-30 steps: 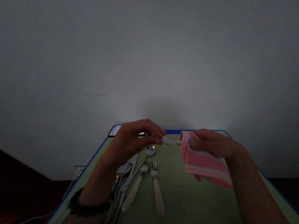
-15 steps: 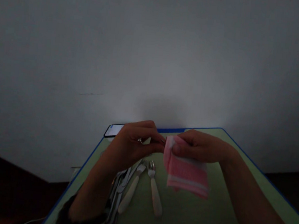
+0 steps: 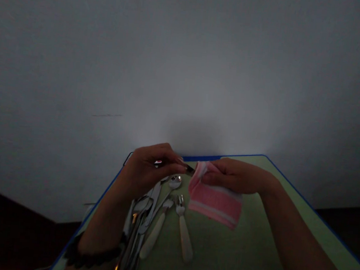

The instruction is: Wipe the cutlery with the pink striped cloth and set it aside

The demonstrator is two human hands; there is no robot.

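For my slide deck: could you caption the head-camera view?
Left hand holds a utensil to the pink striped cloth pinched in the right hand, above cutlery lying on a green table.

A cream-handled fork (image 3: pixel 184 238) lies on the green tabletop (image 3: pixel 238 258). Just left of the fork are a second cream-handled piece (image 3: pixel 153 237), a spoon (image 3: pixel 175 181) and a heap of steel cutlery (image 3: pixel 137 221).

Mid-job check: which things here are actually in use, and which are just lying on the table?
In use:
left hand, gripping a small piece of cutlery, kind unclear
right hand, pinching the pink cloth at its tip

Lying about, on the green table:
cream-handled fork
second cream-handled piece
spoon
pile of metal cutlery
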